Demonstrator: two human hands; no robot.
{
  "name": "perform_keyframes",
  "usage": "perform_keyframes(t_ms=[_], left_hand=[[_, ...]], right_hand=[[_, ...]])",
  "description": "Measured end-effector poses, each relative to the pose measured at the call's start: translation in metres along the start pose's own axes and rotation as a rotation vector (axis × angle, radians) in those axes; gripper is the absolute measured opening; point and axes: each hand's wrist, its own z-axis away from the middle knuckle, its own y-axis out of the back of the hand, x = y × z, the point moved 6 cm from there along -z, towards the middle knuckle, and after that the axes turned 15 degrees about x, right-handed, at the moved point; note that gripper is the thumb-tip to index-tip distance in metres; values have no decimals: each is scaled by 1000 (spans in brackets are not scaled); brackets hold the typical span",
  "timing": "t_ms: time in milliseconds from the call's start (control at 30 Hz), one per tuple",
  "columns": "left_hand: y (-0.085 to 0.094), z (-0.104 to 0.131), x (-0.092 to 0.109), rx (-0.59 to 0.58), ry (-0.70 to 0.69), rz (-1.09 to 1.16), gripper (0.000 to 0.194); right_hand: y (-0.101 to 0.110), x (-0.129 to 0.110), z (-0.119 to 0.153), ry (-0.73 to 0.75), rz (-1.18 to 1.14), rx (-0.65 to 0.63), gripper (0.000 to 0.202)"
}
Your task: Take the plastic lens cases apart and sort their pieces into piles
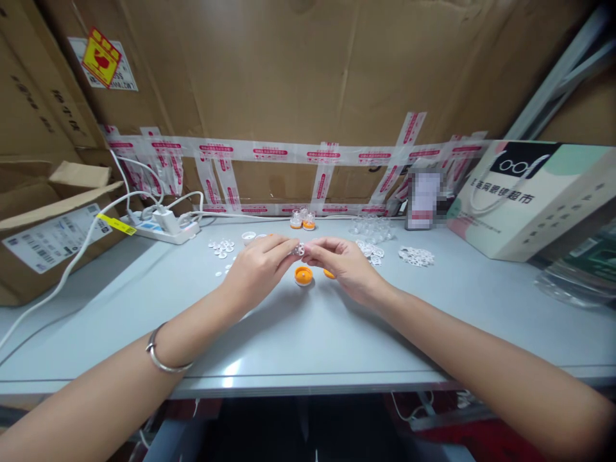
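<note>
White, small and holed, a part (300,249) sits pinched in the fingertips of the left hand (257,263), mostly hidden; the right hand (347,262) holds thumb and forefinger close together just beside it, and I cannot tell whether they grip it too. Below them lies an orange cap (303,276), while the right hand half covers an orange piece (329,273). Farther back, clear parts (373,227) blur together. A bottle (590,263) is cut off at the right edge. From the cap, pale tabletop (308,346) runs open to the front edge
</note>
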Motion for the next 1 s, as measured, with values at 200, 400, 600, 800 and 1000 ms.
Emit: perform_keyframes(t_ms=[200, 400, 600, 800, 1000], left_hand=[[3, -3, 8, 6, -82, -28, 13], [9, -3, 15, 100, -152, -68, 12], [15, -4, 19, 179, -169, -26, 18], [15, -3, 20, 195, -177, -2, 18], [13, -4, 20, 179, -166, -3, 14]], right_hand=[[3, -10, 2, 95, 109, 15, 22], [3, -22, 10, 243, 181, 31, 21], [4, -24, 12, 270, 160, 68, 24], [5, -20, 11, 246, 153, 79, 24], [5, -15, 9, 191, 94, 93, 24]])
